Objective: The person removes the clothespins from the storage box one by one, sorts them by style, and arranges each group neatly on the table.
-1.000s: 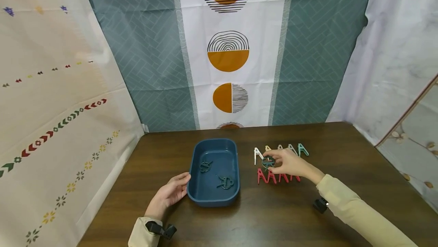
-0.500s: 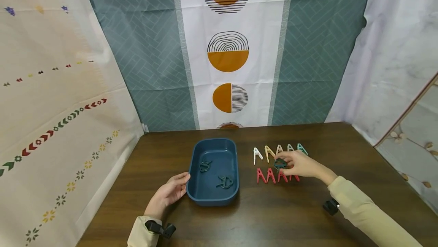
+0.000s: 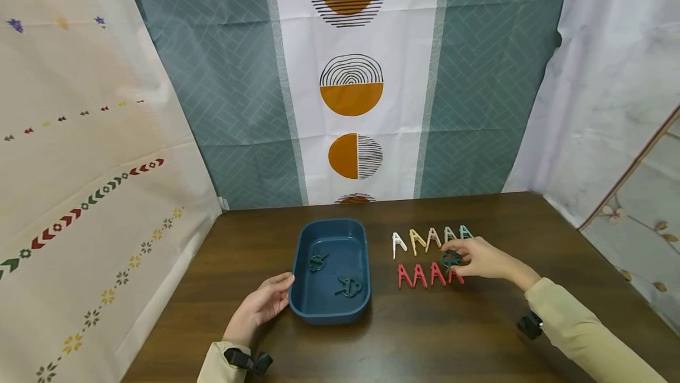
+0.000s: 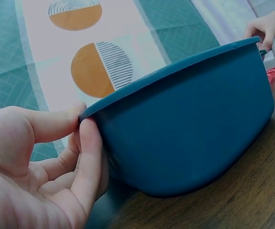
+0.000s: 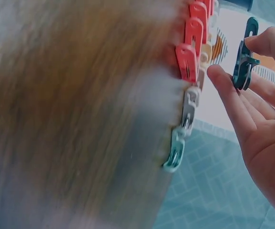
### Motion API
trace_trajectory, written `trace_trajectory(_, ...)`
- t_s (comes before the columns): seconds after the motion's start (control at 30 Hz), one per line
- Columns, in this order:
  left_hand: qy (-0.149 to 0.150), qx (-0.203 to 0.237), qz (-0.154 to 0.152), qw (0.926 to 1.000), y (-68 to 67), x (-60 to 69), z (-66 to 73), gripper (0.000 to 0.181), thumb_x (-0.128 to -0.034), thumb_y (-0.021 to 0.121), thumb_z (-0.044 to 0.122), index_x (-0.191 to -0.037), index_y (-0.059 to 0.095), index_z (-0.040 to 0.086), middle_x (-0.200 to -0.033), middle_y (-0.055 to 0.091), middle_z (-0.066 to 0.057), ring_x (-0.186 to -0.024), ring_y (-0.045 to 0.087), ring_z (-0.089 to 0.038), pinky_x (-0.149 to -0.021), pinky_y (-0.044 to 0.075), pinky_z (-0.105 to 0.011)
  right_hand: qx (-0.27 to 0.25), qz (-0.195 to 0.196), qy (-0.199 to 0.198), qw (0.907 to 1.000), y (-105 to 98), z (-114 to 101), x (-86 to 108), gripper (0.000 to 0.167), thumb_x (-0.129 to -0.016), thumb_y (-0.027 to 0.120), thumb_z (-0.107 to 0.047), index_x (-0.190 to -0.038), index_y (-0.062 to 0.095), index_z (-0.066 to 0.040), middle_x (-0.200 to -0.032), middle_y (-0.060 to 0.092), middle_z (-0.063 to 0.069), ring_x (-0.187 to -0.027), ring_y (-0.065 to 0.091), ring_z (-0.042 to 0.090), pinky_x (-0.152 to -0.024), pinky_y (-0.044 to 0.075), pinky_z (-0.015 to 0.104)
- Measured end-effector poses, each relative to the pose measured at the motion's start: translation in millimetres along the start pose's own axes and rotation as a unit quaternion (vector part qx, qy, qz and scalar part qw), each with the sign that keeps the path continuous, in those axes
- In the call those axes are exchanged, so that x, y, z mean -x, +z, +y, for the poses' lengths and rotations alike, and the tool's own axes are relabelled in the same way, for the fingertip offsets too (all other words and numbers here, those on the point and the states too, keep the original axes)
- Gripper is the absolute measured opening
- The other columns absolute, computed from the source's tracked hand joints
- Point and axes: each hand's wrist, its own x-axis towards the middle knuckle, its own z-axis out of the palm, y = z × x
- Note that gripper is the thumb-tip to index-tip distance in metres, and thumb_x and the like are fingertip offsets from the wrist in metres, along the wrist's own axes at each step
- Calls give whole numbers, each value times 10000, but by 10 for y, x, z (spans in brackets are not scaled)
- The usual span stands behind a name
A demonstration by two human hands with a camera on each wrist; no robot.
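Observation:
At the left side of a blue plastic basin, my left hand pinches its rim between thumb and fingers, plain in the left wrist view. Two dark green plant clips, one further back and one nearer, lie inside. My right hand pinches another dark green plant clip with thumb and fingers, above the right end of two rows of clothespins. Nearer me is a row of red clothespins; behind it stand white, yellow, beige, grey and teal ones. The hand partly covers the rightmost clothespins in the head view.
All of it stands on a dark wooden table. A patterned cloth hangs behind the table's far edge, with light cloths at left and right. Each wrist wears a small black camera.
My right hand has moved to the right over the clothespin rows with the plant clip in its fingers, uncovering the left clothespins. The left hand and the basin have stayed in place.

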Motion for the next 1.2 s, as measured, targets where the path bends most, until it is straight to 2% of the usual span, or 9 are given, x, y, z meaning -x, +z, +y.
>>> trace_trajectory(0.23, 54, 99, -149, 9998, 2, 19, 9, 187, -1045, 365, 66, -1067, 538, 135, -883, 632, 72, -792, 617, -26, -741, 528, -145, 150, 77, 189, 9997, -20, 71, 84, 428, -859, 697, -169, -1219, 580, 32, -1026, 706, 102, -939, 701, 292, -741, 588, 353)
trace_trajectory(0.43, 53, 19, -89, 9999, 10, 22, 15, 216, -1044, 373, 72, -1024, 572, 153, -866, 636, 83, -782, 614, -16, -733, 525, -136, 342, 100, 515, 9980, -48, 132, 169, 423, -852, 689, -159, -1220, 590, 25, -1074, 692, 153, -977, 685, 352, -749, 587, 374)
trace_trajectory(0.63, 36, 55, -138, 9999, 25, 24, 26, 207, -1041, 382, 71, -1022, 576, 140, -869, 633, 73, -781, 609, -19, -730, 523, -134, 212, -5, 689, 9974, -83, 180, 240, 468, -827, 713, -165, -1224, 587, 49, -1116, 667, 222, -985, 671, 401, -754, 583, 410)
trace_trajectory(0.8, 45, 95, -217, 9997, 31, 30, 27, 213, -1043, 375, 73, -1026, 578, 134, -870, 631, 68, -781, 605, -19, -725, 519, -133, 154, -2, 642, 9978, -94, 213, 268, 485, -826, 721, -156, -1236, 576, 59, -1055, 693, 173, -920, 700, 324, -728, 589, 374)
trace_trajectory(0.9, 52, 105, -230, 9997, 35, 32, 29, 227, -1045, 367, 70, -1023, 583, 137, -868, 631, 69, -780, 603, -18, -721, 517, -130, 136, -6, 596, 9981, -86, 224, 278, 491, -823, 727, -142, -1237, 571, 69, -1031, 701, 170, -846, 713, 244, -686, 586, 314)
trace_trajectory(1.03, 45, 97, -214, 9997, 37, 36, 24, 225, -1045, 372, 78, -1017, 587, 139, -861, 629, 68, -774, 598, -15, -714, 516, -129, 94, -99, 582, 9982, -65, 245, 290, 486, -827, 717, -114, -1245, 559, 77, -1041, 693, 182, -777, 692, 132, -620, 549, 235)
trace_trajectory(1.2, 43, 88, -188, 9998, 41, 39, 17, 232, -1047, 370, 85, -1015, 592, 143, -860, 630, 71, -774, 597, -14, -716, 516, -129, 115, -158, 592, 9981, -41, 293, 303, 464, -836, 695, -86, -1254, 557, 62, -1041, 681, 163, -735, 642, 35, -567, 502, 211)
